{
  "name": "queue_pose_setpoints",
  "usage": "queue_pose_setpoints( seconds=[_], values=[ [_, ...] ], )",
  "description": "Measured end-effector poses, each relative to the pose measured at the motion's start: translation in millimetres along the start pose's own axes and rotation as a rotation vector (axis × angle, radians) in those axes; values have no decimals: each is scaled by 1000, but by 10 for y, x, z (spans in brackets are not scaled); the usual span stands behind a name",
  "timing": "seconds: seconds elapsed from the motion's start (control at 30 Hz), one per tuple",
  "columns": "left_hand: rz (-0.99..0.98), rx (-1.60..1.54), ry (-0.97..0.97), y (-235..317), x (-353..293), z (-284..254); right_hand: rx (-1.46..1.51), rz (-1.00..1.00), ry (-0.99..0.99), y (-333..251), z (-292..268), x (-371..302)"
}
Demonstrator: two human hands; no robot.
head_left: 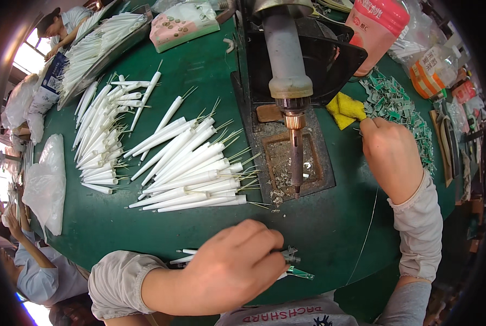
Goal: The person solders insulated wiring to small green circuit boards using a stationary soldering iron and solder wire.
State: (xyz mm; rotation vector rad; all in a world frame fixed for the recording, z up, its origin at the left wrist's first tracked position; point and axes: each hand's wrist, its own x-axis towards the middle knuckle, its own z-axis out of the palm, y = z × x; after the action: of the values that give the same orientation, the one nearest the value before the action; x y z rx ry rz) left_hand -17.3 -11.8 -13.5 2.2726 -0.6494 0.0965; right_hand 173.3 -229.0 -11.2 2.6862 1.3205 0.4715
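My left hand, closed with its fingertips hidden, is low in the middle, over a few thin white tubes. A small green circuit board shows just past its fingers; whether the hand grips it is hidden. My right hand is pinched closed, knuckles up, beside the heap of small green circuit boards and a yellow sponge. Anything in its fingers is out of sight. Between the hands a soldering iron points down, its tip above a dirty metal tray.
White tapered tubes with thin wire leads lie in piles on the green table. A tray of more tubes stands far left, a clear bag below it. A pink container stands far right. Other people sit at left.
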Motion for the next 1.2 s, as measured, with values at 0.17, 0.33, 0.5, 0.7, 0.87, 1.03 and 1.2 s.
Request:
queue_pose_setpoints(
  seconds=[0.17,0.33,0.5,0.7,0.87,1.03,1.2],
  values=[
    [-82,563,158,-85,81,-171,0,23,29,0,25,2],
    [-128,605,91,-187,66,-120,44,14,69,-69,25,17],
    [-58,443,159,-183,75,-139,27,74,119,-126,-50,12],
    [-153,-7,107,-52,87,-260,169,154,6,-129,-130,-24],
    [-212,-265,75,-132,119,-304,402,-17,64,-222,-332,-46],
    [-447,-501,-23,-79,133,-337,503,-21,-100,-309,-404,-112],
    [-534,-622,5,-68,108,-281,843,14,-192,-320,-482,-83]
  ],
)
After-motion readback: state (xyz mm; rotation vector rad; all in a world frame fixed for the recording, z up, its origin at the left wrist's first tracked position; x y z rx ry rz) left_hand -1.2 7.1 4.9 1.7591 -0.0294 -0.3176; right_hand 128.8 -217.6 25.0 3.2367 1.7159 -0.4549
